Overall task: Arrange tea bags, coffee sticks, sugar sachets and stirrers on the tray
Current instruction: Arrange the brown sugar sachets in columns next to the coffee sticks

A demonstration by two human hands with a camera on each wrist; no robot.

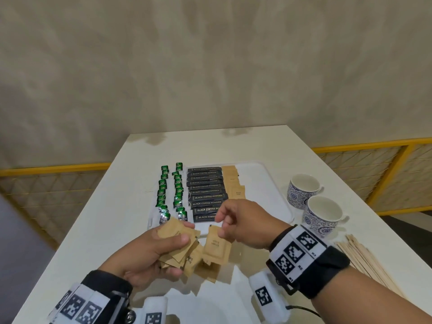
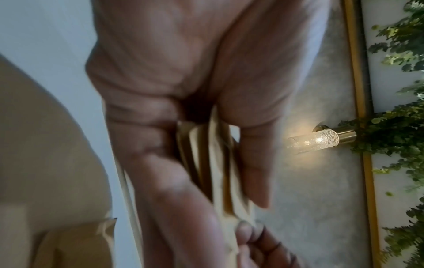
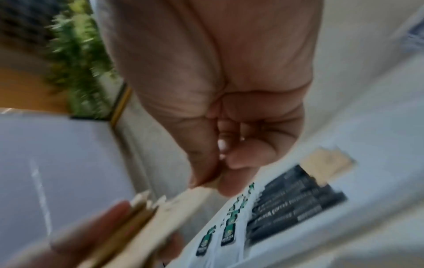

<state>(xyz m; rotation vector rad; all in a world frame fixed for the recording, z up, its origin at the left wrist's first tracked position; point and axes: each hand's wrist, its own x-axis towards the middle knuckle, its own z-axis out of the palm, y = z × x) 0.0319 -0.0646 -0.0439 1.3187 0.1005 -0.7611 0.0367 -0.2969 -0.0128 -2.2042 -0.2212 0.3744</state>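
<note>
Head view, left to right, taking the white rectangular plastic tray [image 1: 268, 178] as my landmark. At the tray's left end I see 2 columns of small green foil tea bags [image 1: 170, 190]. Just right of them, on the tray, lies a stack of black coffee sticks [image 1: 205, 191] printed "BLACK COFFEE POWDER". Right of the sticks, also on the tray, a short row of brown paper sugar sachets [image 1: 232, 181] overlaps.

In front of the tray's near-left corner, my left hand [image 1: 152, 256] grips a fanned bunch of brown paper sachets [image 1: 177, 251], fingers and thumb curled round them; the left wrist view shows their edges clamped between thumb and fingers. Beside it, in front of the tray's near edge, my right hand [image 1: 243, 224] pinches the top of a single brown sugar sachet [image 1: 216, 246] between thumb and fingertips, the other fingers curled in. This sachet touches the bunch. More loose sachets lie under both hands on the white table [image 1: 98, 230].

Right of the tray stand 2 blue-and-white patterned ceramic cups [image 1: 313, 202]. Nearer me, beyond them, a sheaf of pale wooden stirrers [image 1: 367, 258] lies flat on the table.
</note>
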